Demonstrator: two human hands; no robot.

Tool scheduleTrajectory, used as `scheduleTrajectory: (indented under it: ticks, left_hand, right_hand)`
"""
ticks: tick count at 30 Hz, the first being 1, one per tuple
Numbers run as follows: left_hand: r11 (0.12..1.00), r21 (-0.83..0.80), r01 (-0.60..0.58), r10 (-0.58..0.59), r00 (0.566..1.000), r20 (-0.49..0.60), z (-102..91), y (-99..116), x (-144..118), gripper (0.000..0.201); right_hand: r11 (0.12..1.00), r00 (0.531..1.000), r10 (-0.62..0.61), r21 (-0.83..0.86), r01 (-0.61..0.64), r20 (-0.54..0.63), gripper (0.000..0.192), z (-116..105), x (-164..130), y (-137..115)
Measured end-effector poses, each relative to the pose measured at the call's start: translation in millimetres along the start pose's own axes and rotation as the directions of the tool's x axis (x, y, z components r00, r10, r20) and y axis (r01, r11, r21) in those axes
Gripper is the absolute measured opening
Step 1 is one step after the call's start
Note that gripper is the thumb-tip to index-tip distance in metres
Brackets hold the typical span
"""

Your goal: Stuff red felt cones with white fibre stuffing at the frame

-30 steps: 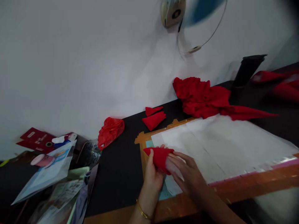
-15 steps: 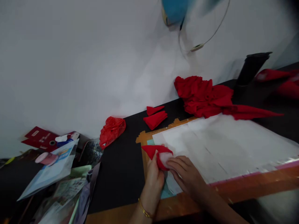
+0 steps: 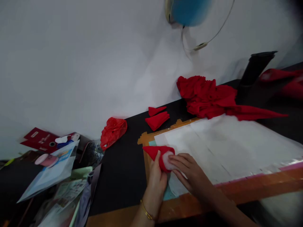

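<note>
My left hand (image 3: 157,175) is wrapped round a red fabric cone (image 3: 155,152), its pointed tip facing left. White fluffy stuffing (image 3: 167,160) fills the cone's wide end on the right. The fingers of my right hand (image 3: 187,170) press together on the stuffing at that opening; the fingertips are partly lost in it. Both hands are above the left edge of a white sheet (image 3: 201,151) taped to the black table. A gold bracelet circles my left wrist.
Two small red cone pieces (image 3: 157,121) lie near the wall, with a red plastic bag (image 3: 114,132) to their left. A heap of red cloth (image 3: 205,97) sits behind the sheet. At left are a pink spool (image 3: 46,160), papers and a pale green basket (image 3: 81,172).
The cone has shifted slightly left and more of the stuffing shows at its opening. My right hand has moved a little, its fingers still at the stuffing.
</note>
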State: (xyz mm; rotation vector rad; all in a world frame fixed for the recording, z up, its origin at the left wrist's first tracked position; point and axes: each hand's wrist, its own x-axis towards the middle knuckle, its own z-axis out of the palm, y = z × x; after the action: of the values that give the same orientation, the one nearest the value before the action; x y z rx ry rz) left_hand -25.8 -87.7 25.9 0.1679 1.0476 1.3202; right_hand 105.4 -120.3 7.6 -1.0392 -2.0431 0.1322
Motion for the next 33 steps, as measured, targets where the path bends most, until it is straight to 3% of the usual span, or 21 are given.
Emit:
scheduleTrajectory:
  ticks: [3, 5, 9, 12, 16, 18, 22, 28, 33]
  left_hand:
    - [0.995, 0.041, 0.086, -0.089, 0.994, 0.067, 0.8, -4.1, -9.1, 0.025]
    - [0.996, 0.066, 0.06, -0.067, 0.992, 0.103, -2.3, -6.1, -11.4, 0.021]
    - [0.996, 0.086, -0.017, 0.009, 0.996, 0.086, -13.3, -3.5, -4.0, 0.022]
    - [0.995, 0.096, -0.028, 0.021, 0.997, 0.073, -14.6, 1.3, -0.1, 0.023]
    - [0.998, 0.054, 0.009, -0.014, 0.996, 0.093, -5.8, 4.5, -6.1, 0.03]
    - [0.998, 0.053, 0.028, -0.034, 0.991, 0.126, -2.9, 3.7, -10.8, 0.028]
    - [0.992, 0.125, 0.026, -0.048, 0.983, 0.176, -4.9, -2.4, -14.7, 0.022]
    - [0.994, 0.111, 0.006, -0.008, 1.0, 0.023, -8.4, -6.6, -8.2, 0.023]
    - [0.997, 0.044, 0.066, -0.065, 0.998, -0.013, -7.9, -9.9, -5.9, 0.017]
  right_hand:
    - [0.989, 1.0, -0.012, -0.148, 0.011, -0.012, 0.028, 6.6, 0.0, 5.9]
    - [0.984, 1.0, 0.011, -0.179, -0.013, -0.01, 0.029, 7.8, -1.1, 9.6]
    - [0.997, 0.994, 0.074, -0.001, -0.075, -0.076, 0.031, -4.4, -6.6, 17.0]
    - [0.967, 0.958, 0.243, 0.121, -0.226, -0.15, 0.022, -12.9, -10.7, 21.6]
    - [0.87, 0.888, 0.456, 0.241, -0.43, -0.063, 0.021, -8.5, -12.2, 20.4]
    - [0.864, 0.894, 0.445, 0.28, -0.418, -0.04, 0.029, -2.2, -10.7, 17.6]
    - [0.907, 0.942, 0.321, 0.316, -0.278, -0.094, 0.032, 11.2, -5.4, 11.3]
    - [0.933, 0.945, 0.29, 0.266, -0.244, -0.152, 0.04, 26.0, -2.5, 3.2]
    - [0.966, 0.973, 0.189, 0.203, -0.16, -0.132, 0.024, 25.2, 0.9, 7.6]
